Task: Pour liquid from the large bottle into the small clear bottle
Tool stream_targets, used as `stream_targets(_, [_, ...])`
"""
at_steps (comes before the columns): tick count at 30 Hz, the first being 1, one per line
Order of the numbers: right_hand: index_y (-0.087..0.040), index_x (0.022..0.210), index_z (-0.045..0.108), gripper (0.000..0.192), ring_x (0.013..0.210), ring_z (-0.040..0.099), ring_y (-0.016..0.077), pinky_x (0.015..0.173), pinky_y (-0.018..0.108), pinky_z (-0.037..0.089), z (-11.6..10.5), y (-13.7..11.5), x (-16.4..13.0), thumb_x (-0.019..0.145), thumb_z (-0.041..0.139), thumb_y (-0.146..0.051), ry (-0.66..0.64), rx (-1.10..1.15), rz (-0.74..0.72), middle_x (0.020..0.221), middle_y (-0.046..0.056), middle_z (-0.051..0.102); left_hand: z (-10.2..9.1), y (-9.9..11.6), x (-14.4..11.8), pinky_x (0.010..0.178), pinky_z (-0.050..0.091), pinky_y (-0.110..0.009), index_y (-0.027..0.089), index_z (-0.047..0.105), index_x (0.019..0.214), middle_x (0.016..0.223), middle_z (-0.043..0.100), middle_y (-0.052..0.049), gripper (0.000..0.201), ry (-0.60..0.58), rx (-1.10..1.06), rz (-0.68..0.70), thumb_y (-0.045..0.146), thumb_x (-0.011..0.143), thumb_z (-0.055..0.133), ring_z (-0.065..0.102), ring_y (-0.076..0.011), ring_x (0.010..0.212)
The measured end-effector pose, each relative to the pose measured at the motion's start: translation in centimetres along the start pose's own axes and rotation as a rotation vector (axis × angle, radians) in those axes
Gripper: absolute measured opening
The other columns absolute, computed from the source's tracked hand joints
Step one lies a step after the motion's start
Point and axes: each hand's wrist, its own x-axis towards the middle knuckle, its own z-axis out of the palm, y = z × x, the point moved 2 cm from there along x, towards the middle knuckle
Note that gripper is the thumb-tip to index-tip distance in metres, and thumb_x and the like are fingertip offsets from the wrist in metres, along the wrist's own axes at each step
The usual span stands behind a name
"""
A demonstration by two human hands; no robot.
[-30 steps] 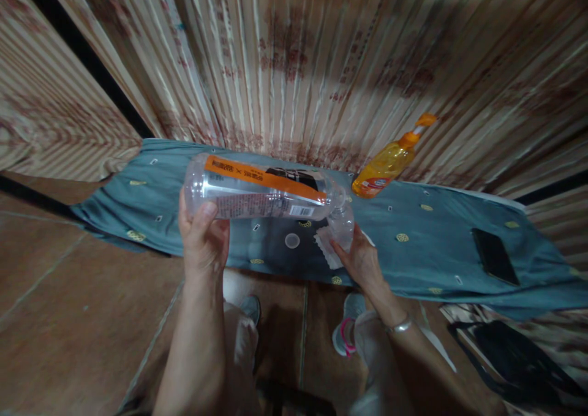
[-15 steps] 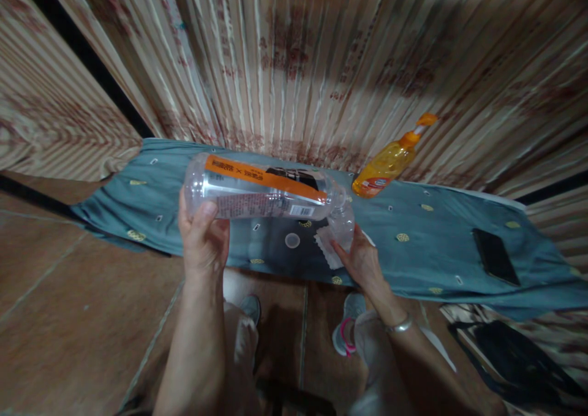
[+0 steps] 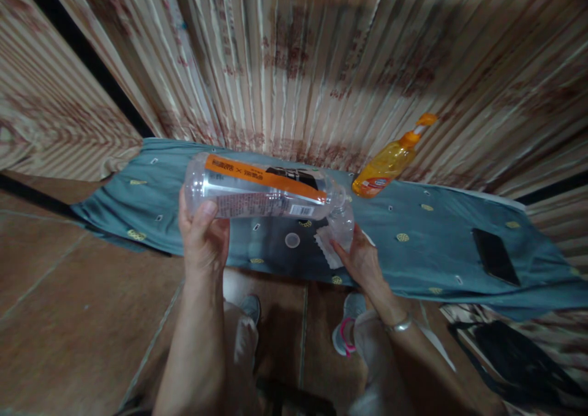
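Observation:
My left hand (image 3: 202, 235) is wrapped round the base end of a large clear plastic bottle (image 3: 257, 189) with an orange and silver label. The bottle lies almost level in the air, its neck pointing right and a little down. At its mouth is a small clear plastic container (image 3: 342, 220), which my right hand (image 3: 362, 257) grips from the right. Whether the two rims touch, I cannot tell. Under the small container a white piece of paper or cloth (image 3: 329, 250) with a wavy edge shows. A small round clear cap (image 3: 292, 240) lies below the bottle.
A yellow dish soap bottle (image 3: 386, 165) with an orange top stands at the back of the narrow cloth-covered table (image 3: 432, 244). A black phone (image 3: 496, 257) lies at the right. Pleated curtain (image 3: 294, 67) hangs behind; a black bag (image 3: 519, 355) is on the floor.

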Motion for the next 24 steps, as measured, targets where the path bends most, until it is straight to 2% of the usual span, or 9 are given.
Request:
stream_targets(6, [-0.002,0.137,0.051,0.077,0.101,0.073,0.0341,0.081,0.046,0.061,0.10,0.01,-0.02,0.098,0.038,-0.068,0.014,-0.004,-0.021,0.114,0.027,0.072,-0.04,-0.02,0.12,0.087,0.057,-0.052,0.034,0.070,0.102,0.107,0.075,-0.001,0.046,0.009,0.002,0.001,0.041,0.059,0.083,0.066,-0.0351,0.115])
stream_targets(14, [0.000,0.135,0.053,0.072,0.094,0.074,0.0344,0.075,0.045,0.061,0.03,-0.05,-0.05,0.097,0.045,-0.061,0.013,-0.023,0.001,0.107,0.027,0.073,0.14,0.01,0.01,0.091,0.056,-0.052,0.034,0.071,0.100,0.106,0.075,-0.001,0.045,0.025,-0.011,0.000,0.040,0.058,0.084,0.066,-0.0352,0.115])
stream_targets(19, [-0.002,0.137,0.051,0.072,0.101,0.073,0.0352,0.080,0.047,0.061,0.12,0.03,-0.08,0.097,0.046,-0.062,0.003,-0.013,-0.009,0.112,0.028,0.072,0.01,-0.11,0.08,0.089,0.056,-0.052,0.033,0.070,0.107,0.111,0.074,-0.003,0.048,-0.011,0.027,0.022,0.042,0.061,0.081,0.065,-0.0362,0.117])
stream_targets(24, [-0.002,0.136,0.052,0.077,0.102,0.073,0.0337,0.083,0.046,0.061,0.15,0.14,-0.05,0.097,0.042,-0.067,0.002,-0.009,0.000,0.114,0.028,0.072,-0.11,-0.15,0.11,0.086,0.057,-0.052,0.033,0.071,0.104,0.105,0.075,-0.003,0.047,0.004,0.004,-0.001,0.041,0.060,0.083,0.067,-0.0358,0.112])
